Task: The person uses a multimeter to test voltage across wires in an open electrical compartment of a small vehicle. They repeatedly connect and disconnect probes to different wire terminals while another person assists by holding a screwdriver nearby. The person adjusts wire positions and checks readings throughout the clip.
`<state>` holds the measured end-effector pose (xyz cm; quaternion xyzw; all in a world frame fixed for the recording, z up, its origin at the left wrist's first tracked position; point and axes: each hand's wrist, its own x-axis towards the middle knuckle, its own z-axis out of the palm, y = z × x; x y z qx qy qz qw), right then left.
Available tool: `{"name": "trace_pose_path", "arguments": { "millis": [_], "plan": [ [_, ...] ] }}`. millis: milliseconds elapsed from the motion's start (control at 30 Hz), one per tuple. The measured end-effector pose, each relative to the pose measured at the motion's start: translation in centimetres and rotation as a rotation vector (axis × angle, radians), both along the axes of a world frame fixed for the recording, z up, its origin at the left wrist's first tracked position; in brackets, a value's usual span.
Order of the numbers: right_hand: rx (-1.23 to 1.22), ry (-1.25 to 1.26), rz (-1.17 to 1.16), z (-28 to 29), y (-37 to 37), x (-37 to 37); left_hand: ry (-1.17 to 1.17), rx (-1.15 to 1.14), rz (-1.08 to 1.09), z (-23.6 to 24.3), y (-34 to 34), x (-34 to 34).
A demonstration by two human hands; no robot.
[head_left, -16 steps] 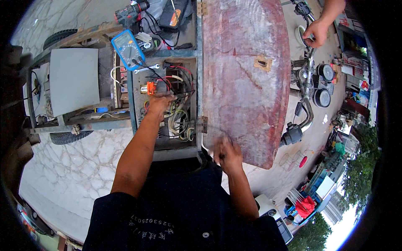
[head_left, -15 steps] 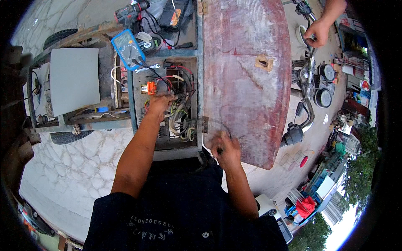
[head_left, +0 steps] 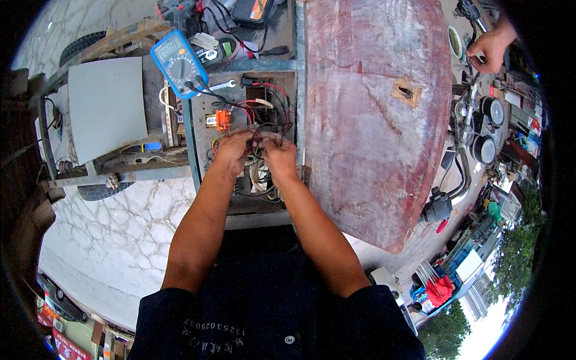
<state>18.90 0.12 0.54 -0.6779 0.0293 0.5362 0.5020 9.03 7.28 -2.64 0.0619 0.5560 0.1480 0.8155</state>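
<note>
Writing is found on a shirt, a meter, some labels and a sign.
On the chest of the dark shirt [head_left: 276, 306], white characters [head_left: 225, 347] and a row of white digits [head_left: 237, 327] are printed, turned upside down in this view. The blue multimeter [head_left: 180, 63] shows dark digits on its grey display [head_left: 170, 48], and small marks stand around its dial [head_left: 180, 69]. A white label [head_left: 210, 54] with dark print lies near the meter. The orange label [head_left: 259, 8] on the black case [head_left: 245, 14] has print too small for reading. Near the lower left rim, a red sign [head_left: 71, 349] bears large white characters, partly cut off.
</note>
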Motion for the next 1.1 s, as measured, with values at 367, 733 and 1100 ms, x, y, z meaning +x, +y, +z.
{"name": "trace_pose_path", "arguments": {
  "millis": [367, 733, 1100],
  "plan": [
    [0.008, -0.443, 0.252, -2.4, 0.7, 0.0, 0.134, 0.232, -0.122, 1.4, -0.2, 0.4],
    [0.047, -0.496, 0.398, -3.2, 1.5, 1.3, 0.112, 0.357, -0.141, 2.1, 0.3, 0.1],
    [0.088, -0.269, 0.337, -3.7, 1.1, 1.6, 0.18, 0.233, -0.129, 1.2, 0.5, 0.6]
  ]
}}
